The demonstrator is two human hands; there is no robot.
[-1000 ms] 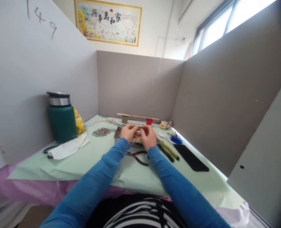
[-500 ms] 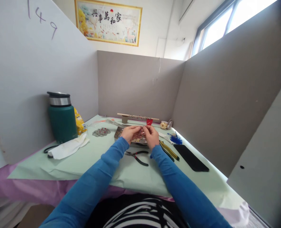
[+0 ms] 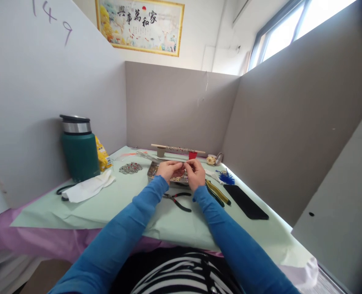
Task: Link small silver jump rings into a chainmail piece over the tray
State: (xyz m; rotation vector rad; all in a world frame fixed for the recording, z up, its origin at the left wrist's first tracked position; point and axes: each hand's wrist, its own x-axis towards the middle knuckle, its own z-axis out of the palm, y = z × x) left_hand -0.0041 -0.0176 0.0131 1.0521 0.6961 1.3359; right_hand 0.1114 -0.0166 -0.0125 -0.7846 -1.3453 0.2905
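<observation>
Above a metal tray point(image 3: 152, 170) of small beads and findings, my left hand point(image 3: 169, 169) and my right hand point(image 3: 195, 173) meet at the fingertips. Both are closed in a pinch. Whatever they hold between them is too small to make out. Just below lie black-and-red pliers point(image 3: 181, 201), their jaws partly behind my left wrist. Beside my right wrist rest yellow-handled pliers point(image 3: 219, 192). A bundle of thin wires point(image 3: 148, 157) reaches toward the tray from the left.
A green flask point(image 3: 80, 153), white tissue point(image 3: 90, 187) and a heap of beaded chain point(image 3: 130, 168) are on the left. Behind, a beaded stick point(image 3: 177, 148) spans a brown cup point(image 3: 161, 152) and a red cup point(image 3: 193, 155). A black phone point(image 3: 246, 201) lies right; partition walls enclose the table.
The fingertips have shifted slightly and stay pinched together over the tray. A thin light strand seen near my right fingers earlier no longer shows clearly. The view has tilted a little.
</observation>
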